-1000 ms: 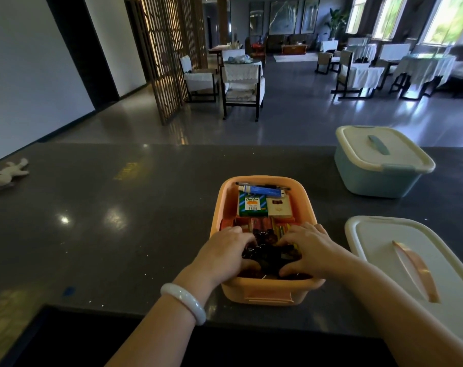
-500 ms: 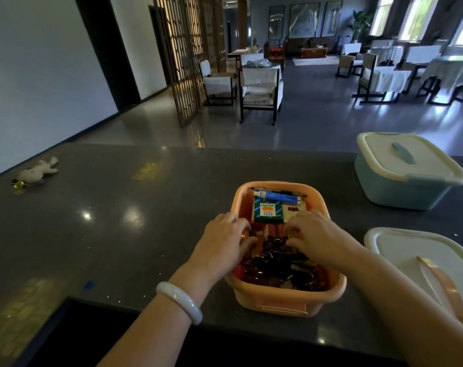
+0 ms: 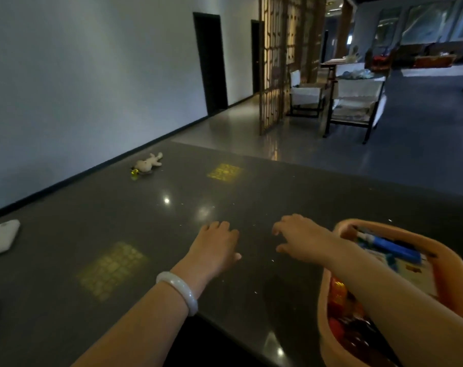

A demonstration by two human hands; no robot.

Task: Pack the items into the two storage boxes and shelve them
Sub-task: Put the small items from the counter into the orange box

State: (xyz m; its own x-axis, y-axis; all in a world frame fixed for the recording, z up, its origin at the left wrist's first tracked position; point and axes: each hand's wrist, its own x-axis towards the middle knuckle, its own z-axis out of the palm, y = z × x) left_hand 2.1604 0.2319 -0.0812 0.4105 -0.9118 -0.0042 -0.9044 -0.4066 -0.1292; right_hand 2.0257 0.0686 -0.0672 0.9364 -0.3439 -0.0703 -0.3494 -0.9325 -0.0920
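Head view: the dark counter (image 3: pixel 145 221) stretches wide and bare to the left, its far edge meeting the floor, with a plush toy (image 3: pixel 148 163) near the wall. Both hands have left the orange box (image 3: pixel 437 250) since a moment ago; the left hand (image 3: pixel 215 247) and right hand (image 3: pixel 299 238) hover empty, fingers loose. The box sits at the right, full of packets and a blue tube (image 3: pixel 389 246).

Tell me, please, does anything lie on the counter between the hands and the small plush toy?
Nothing visible does. The left hand and right hand hover empty over bare dark counter, and the stretch up to the plush toy shows only light reflections.
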